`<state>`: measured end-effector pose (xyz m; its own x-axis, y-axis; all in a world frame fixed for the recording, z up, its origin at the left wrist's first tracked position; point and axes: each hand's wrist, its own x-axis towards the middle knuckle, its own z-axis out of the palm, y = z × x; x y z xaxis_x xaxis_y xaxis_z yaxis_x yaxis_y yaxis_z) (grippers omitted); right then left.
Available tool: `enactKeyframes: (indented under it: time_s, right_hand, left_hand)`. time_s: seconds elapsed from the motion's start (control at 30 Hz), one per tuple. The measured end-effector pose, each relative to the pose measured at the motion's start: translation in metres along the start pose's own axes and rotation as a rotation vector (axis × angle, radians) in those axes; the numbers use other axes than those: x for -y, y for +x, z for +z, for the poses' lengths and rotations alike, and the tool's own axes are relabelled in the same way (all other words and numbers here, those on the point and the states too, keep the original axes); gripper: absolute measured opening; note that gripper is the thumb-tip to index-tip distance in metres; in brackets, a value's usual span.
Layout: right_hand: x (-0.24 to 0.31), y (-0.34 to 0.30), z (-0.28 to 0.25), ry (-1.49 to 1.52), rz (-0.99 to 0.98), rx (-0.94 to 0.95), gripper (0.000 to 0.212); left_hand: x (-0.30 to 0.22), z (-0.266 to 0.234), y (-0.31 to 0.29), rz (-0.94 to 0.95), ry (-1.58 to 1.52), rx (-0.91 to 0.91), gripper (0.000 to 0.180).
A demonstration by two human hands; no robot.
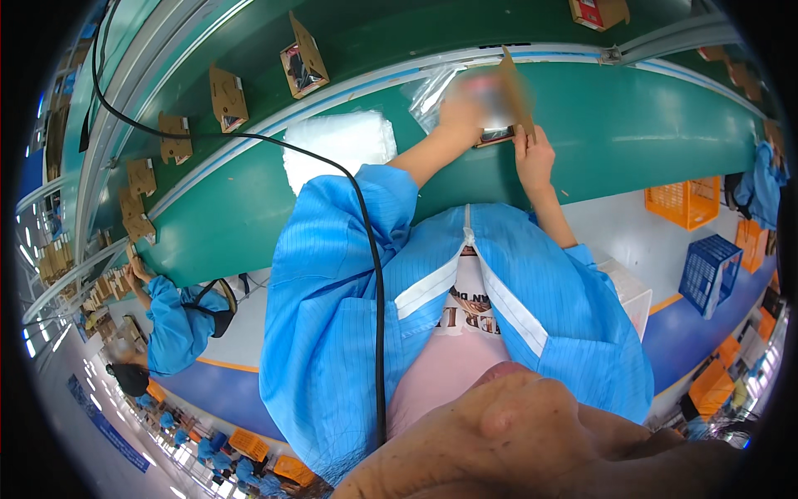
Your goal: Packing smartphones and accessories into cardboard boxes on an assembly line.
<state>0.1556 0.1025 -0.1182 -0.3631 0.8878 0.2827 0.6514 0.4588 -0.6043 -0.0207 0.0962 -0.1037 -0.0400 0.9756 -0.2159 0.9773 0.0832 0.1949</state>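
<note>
A small brown cardboard box (517, 93) with its flap raised is on the near green bench top, by the rail. My right hand (534, 156) grips the lower edge of this box between thumb and fingers. Over the box's opening is my left hand (462, 118); its fingers are blurred, so what they hold, if anything, does not show. Something reddish inside the box is blurred too. A clear plastic bag (426, 101) lies just left of that hand. Further left is a stack of white translucent sheets or bags (339, 145).
Beyond the metal rail (366, 93), open cardboard boxes (304, 60) stand along a green belt. A black cable (363, 200) hangs across the view in front of my left sleeve. A co-worker (179, 320) works at the left. Orange (683, 202) and blue crates (710, 274) stand at the right.
</note>
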Motion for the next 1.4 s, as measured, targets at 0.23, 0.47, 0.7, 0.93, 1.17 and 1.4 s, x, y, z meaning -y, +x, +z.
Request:
enactKeyframes:
  time_s: [0.23,0.47,0.7,0.93,1.17,1.4]
  right_hand:
    - [-0.022,0.014,-0.009,0.142,0.172,0.073,0.028]
    - [-0.018,0.147,0.001,0.132,0.186,0.023,0.032]
    - [-0.01,0.148,0.083,0.482,0.166,0.4,0.075]
    - [0.035,0.13,0.04,0.613,0.099,1.052,0.031]
    - [0.023,0.113,0.037,0.738,0.256,1.197,0.011]
    - [-0.011,0.102,0.094,0.075,-0.099,0.765,0.039]
  left_hand:
    - [0.008,-0.011,-0.001,0.002,-0.143,-0.104,0.031]
    - [0.089,0.006,0.009,-0.433,-0.157,-0.4,0.036]
    - [0.109,0.035,-0.002,-0.294,-0.11,-0.409,0.016]
    - [0.078,-0.016,-0.034,0.116,-0.636,-0.667,0.014]
    - [0.118,-0.035,-0.062,-0.226,-0.593,-0.793,0.015]
    - [0.068,-0.016,-0.042,-0.217,-0.258,-0.915,0.016]
